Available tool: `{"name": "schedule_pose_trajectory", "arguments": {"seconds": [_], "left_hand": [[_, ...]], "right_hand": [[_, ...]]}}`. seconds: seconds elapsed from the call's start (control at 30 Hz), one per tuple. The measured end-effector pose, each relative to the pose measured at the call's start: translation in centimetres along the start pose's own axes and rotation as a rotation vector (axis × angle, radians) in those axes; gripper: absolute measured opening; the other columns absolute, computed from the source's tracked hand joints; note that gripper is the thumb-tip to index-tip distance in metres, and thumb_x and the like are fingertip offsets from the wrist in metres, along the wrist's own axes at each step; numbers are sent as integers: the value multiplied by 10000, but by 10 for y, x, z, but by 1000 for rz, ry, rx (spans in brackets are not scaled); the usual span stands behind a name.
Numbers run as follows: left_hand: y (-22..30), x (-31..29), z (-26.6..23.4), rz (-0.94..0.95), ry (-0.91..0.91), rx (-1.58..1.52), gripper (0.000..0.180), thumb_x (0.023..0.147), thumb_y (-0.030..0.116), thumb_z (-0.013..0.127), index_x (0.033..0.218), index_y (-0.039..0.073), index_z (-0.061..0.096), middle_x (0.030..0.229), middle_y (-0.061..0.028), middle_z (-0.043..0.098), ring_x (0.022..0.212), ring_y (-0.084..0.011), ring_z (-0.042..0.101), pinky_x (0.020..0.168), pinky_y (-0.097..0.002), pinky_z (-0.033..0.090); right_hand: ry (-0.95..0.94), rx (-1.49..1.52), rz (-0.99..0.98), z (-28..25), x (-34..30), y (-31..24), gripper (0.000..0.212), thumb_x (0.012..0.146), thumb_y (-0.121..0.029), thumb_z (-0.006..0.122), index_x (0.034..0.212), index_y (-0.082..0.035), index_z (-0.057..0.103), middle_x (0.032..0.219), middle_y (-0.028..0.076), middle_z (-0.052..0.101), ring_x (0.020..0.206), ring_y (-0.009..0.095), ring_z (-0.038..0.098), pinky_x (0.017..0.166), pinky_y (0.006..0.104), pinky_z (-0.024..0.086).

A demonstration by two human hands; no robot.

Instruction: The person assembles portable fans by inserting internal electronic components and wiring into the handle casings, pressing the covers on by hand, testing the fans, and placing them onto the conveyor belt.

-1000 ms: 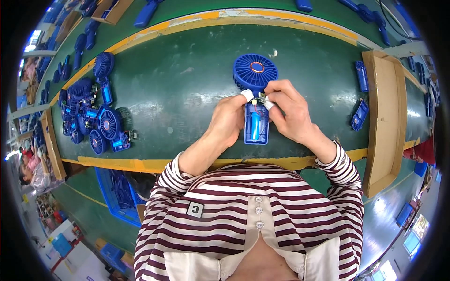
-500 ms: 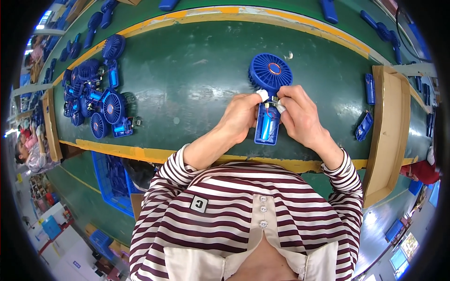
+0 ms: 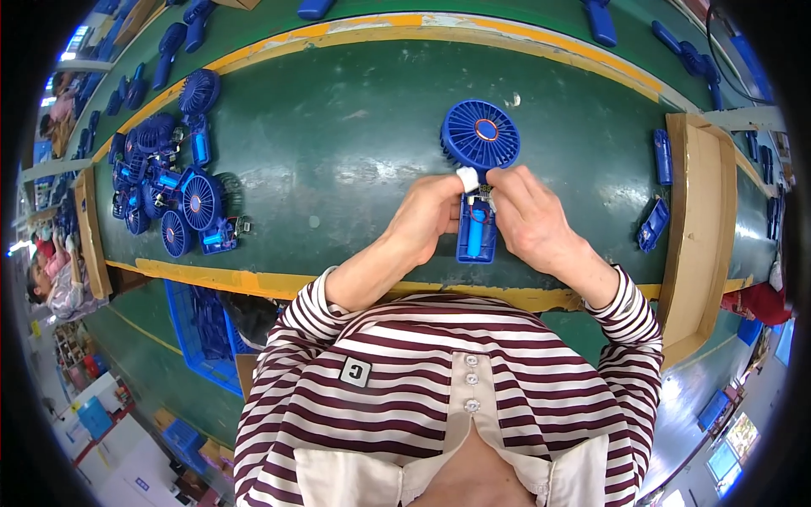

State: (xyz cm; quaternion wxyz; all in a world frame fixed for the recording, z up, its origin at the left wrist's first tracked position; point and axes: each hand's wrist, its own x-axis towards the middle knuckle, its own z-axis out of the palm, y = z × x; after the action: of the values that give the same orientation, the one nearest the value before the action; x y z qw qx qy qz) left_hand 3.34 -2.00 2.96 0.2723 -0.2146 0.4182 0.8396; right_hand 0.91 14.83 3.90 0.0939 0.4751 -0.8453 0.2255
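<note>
Fingers [image 3: 452,186] of the left hand [image 3: 422,213] grip the handheld fan [image 3: 481,139] at its neck, one white-covered tip laid against it; fingers of the right hand [image 3: 532,218] bunched close together on the neck's other side, whether pinching a part or only pressing, cannot tell. Fan lies on the worktop [image 3: 355,144] in front of the wearer, round grille pointing away, open handle [image 3: 463,252] toward the body. Inside the handle, a light-blue battery cell [image 3: 476,235]; above it, thin wires and a small circuit board [image 3: 484,193], partly covered. Change over the last half second: right fingertips have gone from beside the board up to the neck, leaving more wiring in sight. My reading: attention now sits at the joint between head and handle. Off right, two blue casing pieces [image 3: 663,158] [image 3: 653,226], apart from each other, near a long cardboard tray [image 3: 699,224]. Off left, a heap of part-open fans [image 3: 201,203]. Farther, past a yellow strip [image 3: 405,29], more blue fans [image 3: 601,24].
</note>
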Motion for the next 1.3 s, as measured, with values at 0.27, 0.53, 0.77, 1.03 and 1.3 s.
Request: {"name": "schedule_pose_trajectory", "arguments": {"seconds": [0.27, 0.53, 0.77, 1.03, 1.3], "left_hand": [[-12, 4, -10, 17, -49, 208, 162, 828, 164, 599, 902, 20, 596, 813, -28, 597, 733, -94, 565, 650, -260, 484], [-15, 8, -15, -19, -84, 176, 149, 851, 112, 534, 942, 8, 589, 846, -38, 609, 771, -102, 585, 662, -256, 492], [-16, 8, -22, -5, -206, 97, 203, 811, 17, 536, 1012, -8, 557, 897, -37, 607, 819, -109, 593, 702, -256, 494], [-19, 10, -19, 26, -157, 85, 233, 762, -75, 546, 984, -11, 573, 894, -41, 620, 789, -100, 587, 699, -243, 484], [-23, 14, -18, 59, -139, 209, 188, 756, -93, 539, 925, -22, 582, 839, -44, 610, 750, -92, 562, 666, -245, 464]], "right_hand": [[-2, -65, -77, 2, 2, -2, 223, 578, -90, 552, 743, 60, 537, 932, 143, 493, 804, 244, 491, 627, 313, 456], [-161, -85, -70, -1, 8, -4, 190, 560, -106, 560, 688, 33, 543, 796, 90, 430, 747, 206, 455, 594, 287, 440], [-136, -122, -78, -6, 10, -7, 182, 561, -113, 571, 692, 9, 536, 794, 86, 432, 759, 204, 462, 553, 270, 430], [-76, -197, 61, 5, -6, -6, 192, 562, -129, 581, 718, -50, 503, 709, 52, 423, 650, 178, 487, 479, 273, 415], [-123, -171, 86, 7, -5, -7, 181, 543, -117, 575, 685, -42, 492, 687, 59, 425, 630, 185, 490, 473, 276, 421]]}}
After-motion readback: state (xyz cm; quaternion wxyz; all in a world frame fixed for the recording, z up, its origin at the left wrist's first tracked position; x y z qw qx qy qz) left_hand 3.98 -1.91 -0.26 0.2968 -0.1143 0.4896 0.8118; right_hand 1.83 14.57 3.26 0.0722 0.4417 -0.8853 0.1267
